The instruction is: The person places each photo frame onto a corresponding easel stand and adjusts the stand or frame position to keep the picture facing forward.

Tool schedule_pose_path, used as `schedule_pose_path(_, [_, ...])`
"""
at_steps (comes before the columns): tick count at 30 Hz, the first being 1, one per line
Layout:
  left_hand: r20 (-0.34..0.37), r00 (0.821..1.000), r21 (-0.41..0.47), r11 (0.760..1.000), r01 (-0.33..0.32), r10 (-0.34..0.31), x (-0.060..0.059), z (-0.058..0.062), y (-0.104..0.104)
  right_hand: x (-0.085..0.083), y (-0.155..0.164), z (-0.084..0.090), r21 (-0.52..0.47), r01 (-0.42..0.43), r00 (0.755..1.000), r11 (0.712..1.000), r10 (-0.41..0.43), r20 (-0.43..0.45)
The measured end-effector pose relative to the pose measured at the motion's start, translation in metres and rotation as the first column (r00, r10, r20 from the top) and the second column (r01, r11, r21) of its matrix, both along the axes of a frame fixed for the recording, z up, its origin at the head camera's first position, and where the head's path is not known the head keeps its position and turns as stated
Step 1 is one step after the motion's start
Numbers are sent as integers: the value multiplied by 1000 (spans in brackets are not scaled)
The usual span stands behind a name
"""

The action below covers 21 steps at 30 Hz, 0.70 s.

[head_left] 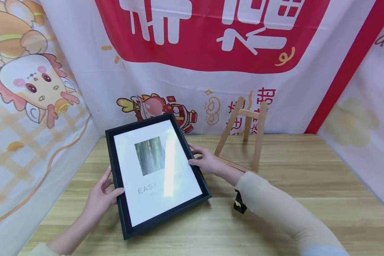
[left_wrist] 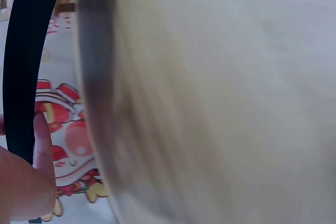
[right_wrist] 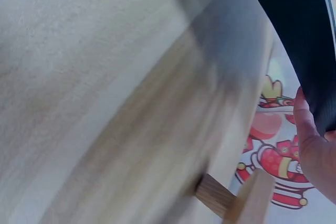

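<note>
A black picture frame (head_left: 160, 222) with a white mat and a small forest photo (head_left: 150, 155) is held tilted between both hands, above the wooden table. My left hand (head_left: 99, 199) grips its left side, thumb on the front edge and fingers behind. On the opposite side my right hand (head_left: 208, 160) holds the frame's edge, thumb on the front. The left wrist view catches the left hand (left_wrist: 29, 182) around the frame's dark side (left_wrist: 26, 66). In the right wrist view the right hand (right_wrist: 317, 156) supports the dark edge (right_wrist: 302, 30). Glare hides part of the printed text.
A small wooden easel (head_left: 259, 138) stands at the back right, just behind the right hand. A small black object (head_left: 240, 203) with a yellowish mark lies near the right forearm. Printed cloth walls (head_left: 198, 81) close off the table (head_left: 307, 170) at the back and sides.
</note>
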<state>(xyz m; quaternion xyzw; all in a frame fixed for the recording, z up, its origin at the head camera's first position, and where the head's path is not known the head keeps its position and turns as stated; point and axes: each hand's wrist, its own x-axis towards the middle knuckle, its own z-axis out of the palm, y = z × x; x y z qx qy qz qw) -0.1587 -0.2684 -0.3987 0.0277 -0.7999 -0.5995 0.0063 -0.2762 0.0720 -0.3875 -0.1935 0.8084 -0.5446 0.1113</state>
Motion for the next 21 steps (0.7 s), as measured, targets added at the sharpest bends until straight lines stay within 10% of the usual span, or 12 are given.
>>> schedule_pose_path(21, [-297,940,26,983,184,-168,-49,54,42,23,64,71,-83,125,953,989,-143,-266])
